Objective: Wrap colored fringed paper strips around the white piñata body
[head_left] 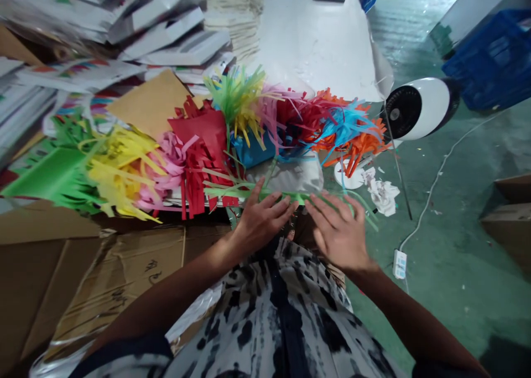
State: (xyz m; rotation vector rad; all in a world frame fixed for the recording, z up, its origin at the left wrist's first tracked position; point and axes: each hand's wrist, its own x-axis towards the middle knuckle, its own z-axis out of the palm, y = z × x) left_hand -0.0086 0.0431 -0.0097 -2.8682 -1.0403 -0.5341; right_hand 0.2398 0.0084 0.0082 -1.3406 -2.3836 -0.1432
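Note:
A strip of light green fringed tissue paper point(234, 192) lies crosswise along the table's near edge, its loose fringe ends fanned out at both sides. My left hand point(262, 216) has its fingers over the strip's middle, closed on it. Just to the right, my right hand point(342, 231) also closes on the strip, fingers bent over the top. My palms and thumbs partly hide the paper. Behind my hands lie fringed paper bunches: green point(58, 173), yellow point(120, 170), pink point(168, 156), red point(203, 140), blue point(255, 148) and orange point(360, 145).
Stacks of white printed packets point(166, 40) fill the far left. A brown envelope point(153, 104) rests among them. Cardboard boxes point(136, 278) stand at my left. On the green floor at right are a white fan point(431, 109), a power strip point(400, 264) with its cord, and a blue crate point(493, 62).

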